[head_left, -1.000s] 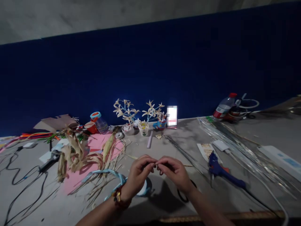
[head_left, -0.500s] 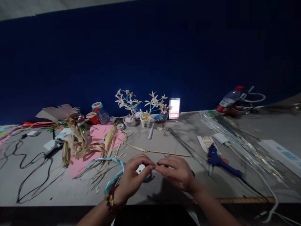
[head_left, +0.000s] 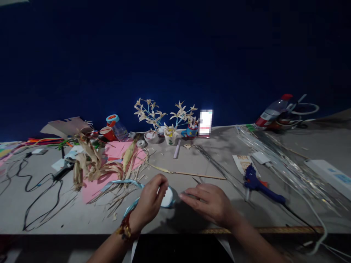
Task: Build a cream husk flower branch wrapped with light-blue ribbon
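My left hand (head_left: pixel 150 199) has its fingertips drawn together in a pinch. Whatever lies between them is too small or hidden to make out. Close behind that hand is a roll of light blue ribbon (head_left: pixel 170 202) with a white face, partly covered by the fingers. A loose length of blue ribbon (head_left: pixel 127 181) curves out to the left. My right hand (head_left: pixel 211 202) hovers apart from the left, fingers stretched out and pointing left, nothing clear in them. Just beyond it, thin pointed blades (head_left: pixel 196 180), perhaps scissors, stick out; the rest is hidden.
Dried husks (head_left: pixel 91 164) lie on pink paper (head_left: pixel 93 191) at left. Pots with husk flowers (head_left: pixel 149 113) stand at the back, beside a lit phone (head_left: pixel 206 122). A thin stick (head_left: pixel 197 175), wires (head_left: pixel 219 168) and a blue glue gun (head_left: pixel 257 186) with cord lie to the right.
My hands have separated from their fingertip-to-fingertip meeting. The left has turned upward, showing more of the ribbon roll; the right hand's fingers have straightened. The camera view has shifted slightly.
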A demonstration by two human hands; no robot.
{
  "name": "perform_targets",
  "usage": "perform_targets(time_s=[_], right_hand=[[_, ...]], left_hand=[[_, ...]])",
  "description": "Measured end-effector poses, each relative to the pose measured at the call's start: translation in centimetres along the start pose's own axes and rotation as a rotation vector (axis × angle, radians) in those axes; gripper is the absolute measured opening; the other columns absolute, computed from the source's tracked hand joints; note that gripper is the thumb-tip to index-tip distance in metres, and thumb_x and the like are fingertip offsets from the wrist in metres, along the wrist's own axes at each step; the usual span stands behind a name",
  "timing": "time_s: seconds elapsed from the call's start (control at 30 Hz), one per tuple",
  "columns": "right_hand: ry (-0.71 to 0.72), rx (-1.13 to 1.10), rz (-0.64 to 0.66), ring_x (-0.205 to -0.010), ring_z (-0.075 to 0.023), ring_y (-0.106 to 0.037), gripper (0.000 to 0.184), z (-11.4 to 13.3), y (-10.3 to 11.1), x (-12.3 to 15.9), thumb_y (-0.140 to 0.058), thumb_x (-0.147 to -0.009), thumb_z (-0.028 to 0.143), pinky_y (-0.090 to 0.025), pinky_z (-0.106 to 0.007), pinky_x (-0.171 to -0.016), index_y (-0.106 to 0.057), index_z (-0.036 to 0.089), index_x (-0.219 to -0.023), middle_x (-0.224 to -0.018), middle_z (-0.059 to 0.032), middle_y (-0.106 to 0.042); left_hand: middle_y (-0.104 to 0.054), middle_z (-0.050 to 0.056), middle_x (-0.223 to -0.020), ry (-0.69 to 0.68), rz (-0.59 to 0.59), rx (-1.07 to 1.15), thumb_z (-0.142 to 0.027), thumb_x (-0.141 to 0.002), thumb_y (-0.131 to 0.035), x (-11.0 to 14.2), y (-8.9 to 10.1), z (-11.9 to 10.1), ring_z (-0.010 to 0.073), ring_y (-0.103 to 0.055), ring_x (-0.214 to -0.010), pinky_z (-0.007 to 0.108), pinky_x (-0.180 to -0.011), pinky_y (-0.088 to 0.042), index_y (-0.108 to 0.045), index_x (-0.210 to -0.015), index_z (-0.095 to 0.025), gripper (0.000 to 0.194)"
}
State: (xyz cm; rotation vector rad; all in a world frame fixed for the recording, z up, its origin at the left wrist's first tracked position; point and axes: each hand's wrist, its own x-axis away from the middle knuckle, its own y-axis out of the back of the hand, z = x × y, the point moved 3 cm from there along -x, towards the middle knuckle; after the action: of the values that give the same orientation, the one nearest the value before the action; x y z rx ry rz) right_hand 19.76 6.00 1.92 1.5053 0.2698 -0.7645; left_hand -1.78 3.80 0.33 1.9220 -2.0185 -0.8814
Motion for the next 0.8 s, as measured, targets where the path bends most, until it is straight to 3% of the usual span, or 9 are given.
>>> perform_targets(time_s=[0.1,0.2,0.33,0.4,0.53,0.63,0.73,0.8], right_hand=[[-0.004,0.012,0.012,-0.072,-0.0184,-0.067,0.037,-0.2,0.0,0.3,-0.047,-0.098,0.017,-0.049,-0.030,-0.063,-0.061,0.028,-0.131,-0.097,-0.0038,-0.079],[0.000,0.012,0.020,-0.074,-0.0176,-0.065,0.035,-0.2,-0.5,0.2,-0.046,-0.099,0.017,-0.047,-0.030,-0.065,-0.061,0.026,-0.129,-0.097,-0.0046,-0.078],[0.013,0.016,0.044,-0.076,-0.0171,-0.062,0.032,-0.2,-1.5,-0.1,-0.047,-0.097,0.016,-0.043,-0.029,-0.065,-0.062,0.023,-0.125,-0.097,-0.0053,-0.075],[0.012,0.026,0.117,-0.070,-0.0169,-0.059,0.026,-0.4,-2.2,-0.2,-0.047,-0.096,0.017,-0.039,-0.028,-0.061,-0.065,0.022,-0.115,-0.086,-0.0037,-0.072],[-0.004,0.064,0.229,-0.065,-0.0168,-0.055,0.015,-0.8,-3.0,-0.2,-0.051,-0.092,0.024,-0.033,-0.029,-0.058,-0.066,0.023,-0.091,-0.072,-0.0017,-0.063],[0.008,0.078,0.187,-0.066,-0.0157,-0.055,0.017,-0.6,-3.0,-0.4,-0.053,-0.092,0.021,-0.033,-0.028,-0.059,-0.068,0.026,-0.097,-0.077,-0.0015,-0.066],[0.007,0.054,0.115,-0.076,-0.0166,-0.063,0.032,-0.4,-2.7,-0.3,-0.050,-0.092,0.014,-0.043,-0.027,-0.066,-0.067,0.030,-0.113,-0.096,-0.0037,-0.074],[-0.071,-0.002,0.040,-0.089,-0.0184,-0.068,0.039,-0.9,-2.0,0.1,-0.049,-0.094,0.015,-0.050,-0.030,-0.076,-0.060,0.029,-0.129,-0.110,-0.0063,-0.074]], left_hand=[[-0.052,-0.001,-0.069,0.058,-0.003,0.034,-0.030,-0.102,-0.037,-0.1,0.2,1.1,0.0155,-0.050,-0.064,0.028,-0.063,-0.040,-0.048,-0.074,-0.022,0.031],[-0.049,-0.002,-0.064,0.047,0.058,0.023,-0.033,-0.100,-0.043,-0.4,0.1,1.2,0.0148,-0.046,-0.061,0.028,-0.061,-0.036,-0.046,-0.067,-0.021,0.035],[-0.054,0.000,-0.073,0.064,0.072,0.177,-0.033,-0.099,-0.048,-1.1,-0.5,0.3,0.0149,-0.051,-0.069,0.027,-0.067,-0.040,-0.054,-0.078,-0.019,0.025],[-0.057,0.001,-0.077,0.066,0.131,0.286,-0.032,-0.098,-0.050,-1.3,-1.1,-0.5,0.0151,-0.053,-0.072,0.026,-0.069,-0.041,-0.057,-0.084,-0.018,0.021],[-0.055,-0.001,-0.072,0.052,0.213,0.330,-0.034,-0.096,-0.054,-1.1,-2.4,-1.4,0.0139,-0.049,-0.070,0.026,-0.068,-0.038,-0.057,-0.075,-0.018,0.026],[-0.051,-0.003,-0.067,0.188,0.245,0.533,-0.042,-0.093,-0.058,-0.8,-3.1,-0.6,0.0116,-0.045,-0.062,0.024,-0.061,-0.036,-0.055,-0.078,-0.018,0.029],[-0.048,-0.005,-0.062,0.387,0.335,0.796,-0.049,-0.088,-0.062,-0.4,-3.4,0.9,0.0097,-0.042,-0.052,0.023,-0.053,-0.033,-0.051,-0.081,-0.019,0.032],[-0.049,-0.005,-0.059,0.441,0.341,0.786,-0.049,-0.089,-0.060,-0.3,-2.5,2.2,0.0098,-0.041,-0.049,0.022,-0.051,-0.031,-0.050,-0.082,-0.020,0.032]])
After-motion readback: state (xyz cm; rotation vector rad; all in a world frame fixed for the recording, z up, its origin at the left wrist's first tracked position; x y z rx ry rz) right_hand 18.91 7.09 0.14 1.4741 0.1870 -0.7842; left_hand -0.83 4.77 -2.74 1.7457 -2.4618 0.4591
